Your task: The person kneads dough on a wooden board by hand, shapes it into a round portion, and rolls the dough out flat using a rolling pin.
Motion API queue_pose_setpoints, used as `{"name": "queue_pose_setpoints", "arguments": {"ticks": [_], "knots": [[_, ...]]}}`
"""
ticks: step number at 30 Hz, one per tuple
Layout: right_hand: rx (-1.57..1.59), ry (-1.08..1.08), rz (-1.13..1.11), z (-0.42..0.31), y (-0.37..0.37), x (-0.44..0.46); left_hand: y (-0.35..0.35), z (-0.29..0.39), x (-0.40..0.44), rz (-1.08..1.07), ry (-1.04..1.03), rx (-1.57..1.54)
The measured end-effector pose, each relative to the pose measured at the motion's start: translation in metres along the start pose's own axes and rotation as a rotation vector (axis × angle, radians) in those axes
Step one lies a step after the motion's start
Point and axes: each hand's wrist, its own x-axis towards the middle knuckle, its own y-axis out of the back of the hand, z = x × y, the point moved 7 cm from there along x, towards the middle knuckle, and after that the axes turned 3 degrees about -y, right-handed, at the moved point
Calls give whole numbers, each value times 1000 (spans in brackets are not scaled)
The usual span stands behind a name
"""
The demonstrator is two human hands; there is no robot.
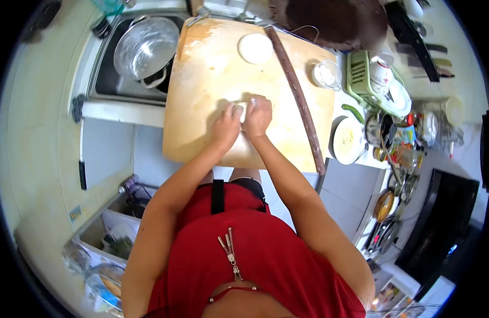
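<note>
A large wooden board [202, 69] lies across the counter in front of me. Near its middle, my left hand [226, 123] and my right hand [258, 114] close in from both sides on a lump of pale dough [243, 110]. Most of that lump is hidden by the fingers. Farther back on the board rests a round white piece of dough [255, 48]. A long dark rolling pin [296, 90] runs slantwise along the right side, apart from both hands. Beside it stands a glass bowl [326, 74] with white powder inside.
At the left, a metal pot [147, 47] sits in the sink [104, 79]. Right of the board are a plate with yellowish food [348, 140], a green chili pepper [353, 113] and a green dish rack [357, 71] holding dishes. A big dark round object [334, 24] lies behind the board.
</note>
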Motion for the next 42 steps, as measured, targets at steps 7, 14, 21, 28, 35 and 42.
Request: {"name": "queue_pose_setpoints", "arguments": {"ticks": [7,14,21,28,35,42], "knots": [[-12,-280,-370,10,-50,63,4,-17,26,-46,801,-754],[237,-278,-172,17,-13,11,14,13,18,-70,-117,128],[1,-122,-124,3,-39,59,6,-21,30,-37,533,-542],[421,-502,-379,15,-30,32,18,12,42,-137,-115,196],[-2,-149,-1,10,-14,36,27,7,28,72,78,-106],[212,-495,-301,21,-50,58,23,-8,62,26,156,-124]]}}
